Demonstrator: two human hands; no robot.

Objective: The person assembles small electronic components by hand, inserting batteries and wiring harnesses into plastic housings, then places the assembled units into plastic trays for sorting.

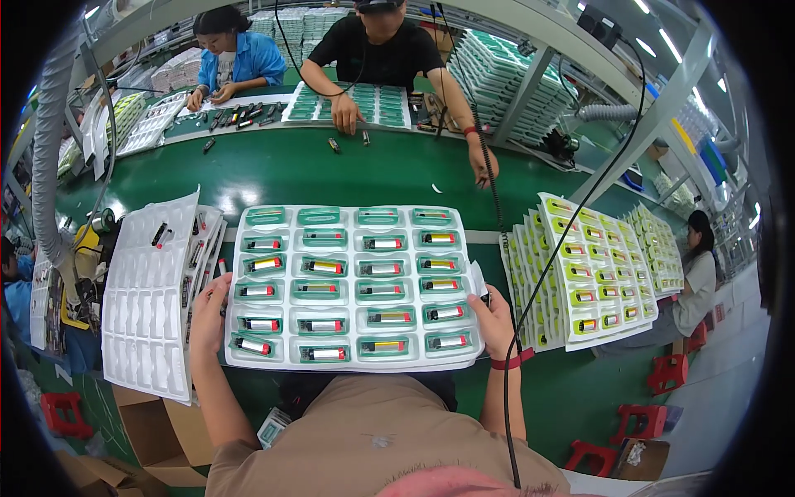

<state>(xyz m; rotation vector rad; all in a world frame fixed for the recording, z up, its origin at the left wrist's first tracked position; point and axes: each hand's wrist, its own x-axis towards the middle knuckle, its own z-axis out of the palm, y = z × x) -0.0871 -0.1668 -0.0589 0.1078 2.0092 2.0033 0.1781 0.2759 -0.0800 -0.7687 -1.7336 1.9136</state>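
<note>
A white moulded tray [352, 290] with green-lined pockets lies in front of me. Most of its pockets hold a small battery cell [323, 267] with a silver or yellow wrap, a red end and a black end; the far row shows green pockets without cells. My left hand [209, 319] is closed at the tray's left edge, its fingers partly hidden. A red tip shows just above it, and I cannot tell if the hand holds it. My right hand [495, 325] grips the right edge, where a small dark piece [486, 296] sits by the thumb.
Stacked white trays [149, 290] with loose cells stand at the left; yellow-green filled trays [592, 273] lean at the right. A black cable [571, 215] hangs across the right side. Two people work across the green bench [315, 178], one reaching over it. Red stools [642, 422] stand lower right.
</note>
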